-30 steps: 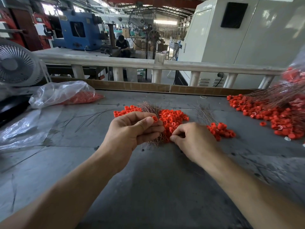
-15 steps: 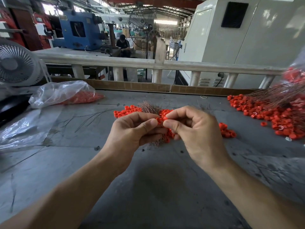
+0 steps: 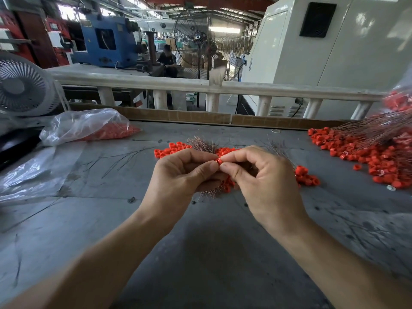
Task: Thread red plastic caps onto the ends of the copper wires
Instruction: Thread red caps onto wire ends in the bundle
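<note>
Red plastic is showing between our fingertips: we are pinching one small red cap (image 3: 218,161) between the thumb and forefinger of our right hand (image 3: 258,179), whose other fingers are curling loosely. Our left hand (image 3: 180,175) is meeting it thumb to thumb, curled around a bundle of copper wires (image 3: 201,144) whose fine ends are fanning out beyond the knuckles and poking out below the palm. Whether a wire is already entering the cap, we cannot tell.

Both hands are hovering just above a worn grey table (image 3: 200,253), scuffed and strewn with stray wire strands. Directly under and behind our hands a loose pile of caps (image 3: 306,177) is lying on it, glossy, short and ring-shaped. Far right, a larger heap of caps (image 3: 361,155) is spreading out under a second sheaf of wires (image 3: 376,128). To the left, a clear plastic bag (image 3: 89,126) holding more red pieces is slumping near a small white fan (image 3: 22,85).

A cardboard strip (image 3: 178,115) is edging the table's far side, with a pale railing (image 3: 178,84) behind it. Beyond, we are facing a workshop hall: a blue machine (image 3: 107,41), a tall standing fan (image 3: 207,47), a cream cabinet (image 3: 323,45), and a seated person (image 3: 167,59) far back.
</note>
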Demonstrator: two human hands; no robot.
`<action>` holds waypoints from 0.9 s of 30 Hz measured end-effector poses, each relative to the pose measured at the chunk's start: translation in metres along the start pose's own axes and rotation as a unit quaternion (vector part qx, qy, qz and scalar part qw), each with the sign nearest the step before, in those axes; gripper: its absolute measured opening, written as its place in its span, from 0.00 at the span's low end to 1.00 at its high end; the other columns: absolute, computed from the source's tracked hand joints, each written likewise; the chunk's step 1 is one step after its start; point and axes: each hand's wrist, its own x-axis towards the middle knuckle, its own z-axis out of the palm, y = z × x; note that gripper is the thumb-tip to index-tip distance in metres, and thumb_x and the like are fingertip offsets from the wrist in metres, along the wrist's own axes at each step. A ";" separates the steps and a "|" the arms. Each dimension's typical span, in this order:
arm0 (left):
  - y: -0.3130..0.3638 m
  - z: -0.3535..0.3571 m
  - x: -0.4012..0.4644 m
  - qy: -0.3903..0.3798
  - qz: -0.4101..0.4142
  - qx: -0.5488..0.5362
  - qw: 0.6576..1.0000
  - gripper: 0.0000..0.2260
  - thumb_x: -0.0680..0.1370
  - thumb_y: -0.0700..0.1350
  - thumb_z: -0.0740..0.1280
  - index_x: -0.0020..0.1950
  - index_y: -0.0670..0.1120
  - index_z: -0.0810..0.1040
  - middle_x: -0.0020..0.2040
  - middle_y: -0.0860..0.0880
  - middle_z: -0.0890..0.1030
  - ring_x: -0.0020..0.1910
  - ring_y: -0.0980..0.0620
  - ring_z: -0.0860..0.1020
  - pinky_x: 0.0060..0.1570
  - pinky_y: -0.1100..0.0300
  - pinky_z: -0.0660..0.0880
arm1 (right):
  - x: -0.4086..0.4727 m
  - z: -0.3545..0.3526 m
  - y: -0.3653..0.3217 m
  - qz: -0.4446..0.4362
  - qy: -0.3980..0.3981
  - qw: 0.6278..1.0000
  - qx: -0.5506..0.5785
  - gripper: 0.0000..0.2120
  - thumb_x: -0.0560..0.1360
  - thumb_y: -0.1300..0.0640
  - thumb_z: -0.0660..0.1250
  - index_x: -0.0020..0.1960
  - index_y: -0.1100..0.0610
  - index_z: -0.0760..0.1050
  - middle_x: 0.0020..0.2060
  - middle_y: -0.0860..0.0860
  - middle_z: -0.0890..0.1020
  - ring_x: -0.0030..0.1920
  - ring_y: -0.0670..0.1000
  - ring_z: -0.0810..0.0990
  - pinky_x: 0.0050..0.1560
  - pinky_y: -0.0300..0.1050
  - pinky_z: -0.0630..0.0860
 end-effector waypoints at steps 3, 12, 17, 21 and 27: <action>-0.001 0.000 0.000 0.005 0.012 0.007 1.000 0.11 0.73 0.40 0.72 0.53 0.36 0.82 0.45 0.38 0.86 0.45 0.44 0.86 0.46 0.59 0.82 | 0.000 0.000 0.000 -0.019 0.002 1.000 -0.012 0.04 0.74 0.60 0.77 0.47 0.53 0.86 0.41 0.44 0.85 0.46 0.44 0.83 0.48 0.36 0.79; -0.002 0.001 0.000 0.013 0.021 0.002 1.000 0.08 0.72 0.40 0.72 0.50 0.39 0.84 0.44 0.39 0.86 0.44 0.45 0.86 0.45 0.60 0.82 | 0.000 0.002 0.001 -0.066 0.011 0.997 -0.043 0.05 0.73 0.63 0.77 0.47 0.54 0.86 0.41 0.44 0.83 0.45 0.43 0.82 0.47 0.31 0.75; -0.002 0.001 -0.001 0.015 0.010 -0.006 1.000 0.06 0.72 0.41 0.73 0.48 0.42 0.85 0.44 0.40 0.86 0.44 0.45 0.86 0.45 0.59 0.82 | 0.000 0.002 0.001 -0.080 0.008 0.995 -0.051 0.05 0.74 0.64 0.76 0.47 0.55 0.86 0.42 0.44 0.83 0.46 0.43 0.82 0.47 0.33 0.76; -0.003 0.001 -0.001 0.021 -0.019 -0.038 0.999 0.06 0.70 0.42 0.74 0.45 0.44 0.86 0.45 0.39 0.86 0.44 0.44 0.86 0.44 0.59 0.82 | 0.000 0.001 0.001 -0.095 -0.004 0.993 -0.063 0.05 0.74 0.63 0.76 0.48 0.55 0.86 0.43 0.45 0.83 0.46 0.43 0.81 0.48 0.33 0.76; -0.002 0.001 -0.002 0.013 -0.068 -0.072 0.995 0.11 0.68 0.45 0.76 0.47 0.43 0.86 0.47 0.37 0.85 0.47 0.44 0.86 0.45 0.56 0.82 | -0.004 0.006 -0.001 -0.102 0.004 0.983 -0.154 0.07 0.72 0.58 0.77 0.49 0.54 0.82 0.46 0.45 0.80 0.47 0.48 0.78 0.46 0.49 0.78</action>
